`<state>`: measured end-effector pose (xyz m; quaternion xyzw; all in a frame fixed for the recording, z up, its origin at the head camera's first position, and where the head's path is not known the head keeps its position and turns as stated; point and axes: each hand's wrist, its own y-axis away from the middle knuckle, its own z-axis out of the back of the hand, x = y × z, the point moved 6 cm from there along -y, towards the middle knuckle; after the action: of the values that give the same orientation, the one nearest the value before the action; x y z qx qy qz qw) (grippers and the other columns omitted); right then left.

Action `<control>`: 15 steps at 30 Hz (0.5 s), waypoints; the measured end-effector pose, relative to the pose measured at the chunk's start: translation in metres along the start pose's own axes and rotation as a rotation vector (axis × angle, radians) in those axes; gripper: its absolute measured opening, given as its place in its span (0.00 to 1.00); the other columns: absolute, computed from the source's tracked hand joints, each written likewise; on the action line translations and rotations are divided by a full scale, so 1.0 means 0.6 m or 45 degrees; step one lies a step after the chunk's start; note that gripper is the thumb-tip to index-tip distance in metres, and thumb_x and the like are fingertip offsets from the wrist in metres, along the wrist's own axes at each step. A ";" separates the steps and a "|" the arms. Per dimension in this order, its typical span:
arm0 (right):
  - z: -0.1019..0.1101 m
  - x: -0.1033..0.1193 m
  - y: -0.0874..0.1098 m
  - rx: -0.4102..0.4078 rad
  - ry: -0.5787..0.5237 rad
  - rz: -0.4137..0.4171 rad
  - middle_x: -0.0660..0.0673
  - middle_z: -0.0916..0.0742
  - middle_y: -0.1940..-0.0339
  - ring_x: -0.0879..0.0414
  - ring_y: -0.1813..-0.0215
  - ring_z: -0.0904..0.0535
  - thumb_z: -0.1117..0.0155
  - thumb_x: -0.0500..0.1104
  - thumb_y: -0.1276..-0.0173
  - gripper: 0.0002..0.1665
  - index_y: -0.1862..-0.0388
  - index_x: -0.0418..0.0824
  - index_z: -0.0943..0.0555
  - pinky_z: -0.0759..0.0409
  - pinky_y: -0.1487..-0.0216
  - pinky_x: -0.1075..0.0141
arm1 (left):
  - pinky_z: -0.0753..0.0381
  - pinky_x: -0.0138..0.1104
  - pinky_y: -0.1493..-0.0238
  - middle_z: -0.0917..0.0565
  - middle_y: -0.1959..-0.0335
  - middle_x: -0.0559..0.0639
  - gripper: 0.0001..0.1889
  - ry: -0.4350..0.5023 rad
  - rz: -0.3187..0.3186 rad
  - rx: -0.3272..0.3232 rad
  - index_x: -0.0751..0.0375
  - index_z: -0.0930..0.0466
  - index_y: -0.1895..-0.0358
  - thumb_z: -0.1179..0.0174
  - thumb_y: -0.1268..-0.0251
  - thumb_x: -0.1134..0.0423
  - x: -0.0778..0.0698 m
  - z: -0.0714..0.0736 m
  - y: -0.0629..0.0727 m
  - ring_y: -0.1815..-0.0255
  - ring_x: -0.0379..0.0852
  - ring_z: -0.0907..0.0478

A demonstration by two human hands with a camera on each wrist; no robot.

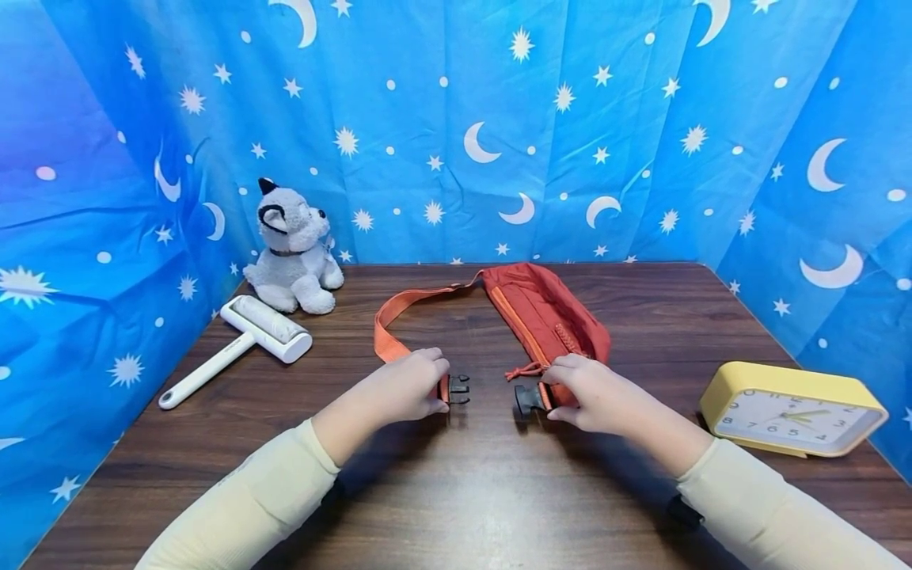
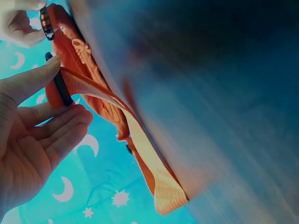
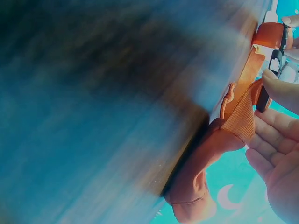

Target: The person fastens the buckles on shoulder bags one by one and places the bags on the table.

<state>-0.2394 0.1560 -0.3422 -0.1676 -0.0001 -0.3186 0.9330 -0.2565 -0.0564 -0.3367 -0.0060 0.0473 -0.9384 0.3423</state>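
A red waist bag [image 1: 545, 309] with an orange zipper lies on the table, its orange strap [image 1: 399, 313] looping out to the left. My left hand [image 1: 409, 388] pinches the strap end at the black pronged buckle half [image 1: 459, 389]. Between thumb and fingers of my right hand [image 1: 594, 393] is the black socket buckle half [image 1: 529, 399], on the short strap beside the bag. The two halves face each other with a gap between them. In the left wrist view, the thumb presses the black buckle piece [image 2: 60, 86]; the right wrist view shows a similar pinch on the socket half [image 3: 264, 98].
A grey and white plush dog [image 1: 295, 253] sits at the back left, behind a white lint roller [image 1: 249, 340]. On the right stands a yellow clock [image 1: 791, 408]. A blue curtain [image 1: 442, 134] with moons and stars encloses the wooden table [image 1: 470, 507] at the back and sides.
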 end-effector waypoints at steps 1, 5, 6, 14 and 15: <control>0.001 -0.001 0.000 -0.006 0.000 -0.005 0.47 0.20 0.65 0.53 0.60 0.23 0.23 0.44 0.51 0.21 0.60 0.36 0.20 0.24 0.57 0.57 | 0.27 0.34 0.66 0.29 0.69 0.47 0.16 0.001 0.000 -0.010 0.61 0.24 0.65 0.30 0.48 0.56 0.001 0.001 0.000 0.68 0.42 0.29; 0.005 -0.004 0.001 -0.028 0.003 -0.028 0.47 0.20 0.64 0.53 0.60 0.23 0.23 0.44 0.51 0.22 0.60 0.35 0.20 0.24 0.57 0.58 | 0.27 0.34 0.66 0.28 0.69 0.47 0.16 0.006 0.006 -0.024 0.61 0.24 0.64 0.30 0.48 0.55 0.005 0.003 0.000 0.68 0.42 0.29; 0.006 -0.005 0.001 -0.031 0.005 -0.034 0.47 0.20 0.64 0.53 0.60 0.23 0.24 0.44 0.51 0.22 0.60 0.35 0.20 0.23 0.57 0.58 | 0.27 0.34 0.66 0.28 0.69 0.47 0.16 0.007 0.011 -0.023 0.61 0.24 0.64 0.30 0.48 0.55 0.006 0.003 0.000 0.68 0.42 0.29; 0.010 -0.008 0.002 -0.070 -0.004 -0.063 0.47 0.19 0.65 0.54 0.59 0.23 0.23 0.43 0.51 0.21 0.61 0.36 0.20 0.23 0.58 0.59 | 0.25 0.35 0.65 0.26 0.66 0.49 0.18 -0.024 0.056 -0.009 0.61 0.24 0.63 0.30 0.48 0.53 0.002 0.004 0.000 0.66 0.43 0.27; 0.011 -0.008 0.002 -0.077 -0.005 -0.064 0.47 0.19 0.65 0.54 0.60 0.23 0.23 0.43 0.52 0.21 0.61 0.36 0.20 0.23 0.58 0.59 | 0.25 0.35 0.66 0.26 0.66 0.48 0.18 -0.027 0.057 -0.012 0.61 0.24 0.63 0.30 0.49 0.53 0.001 0.005 0.000 0.66 0.43 0.28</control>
<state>-0.2417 0.1618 -0.3368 -0.1965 0.0035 -0.3415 0.9191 -0.2568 -0.0569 -0.3335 -0.0166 0.0484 -0.9301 0.3637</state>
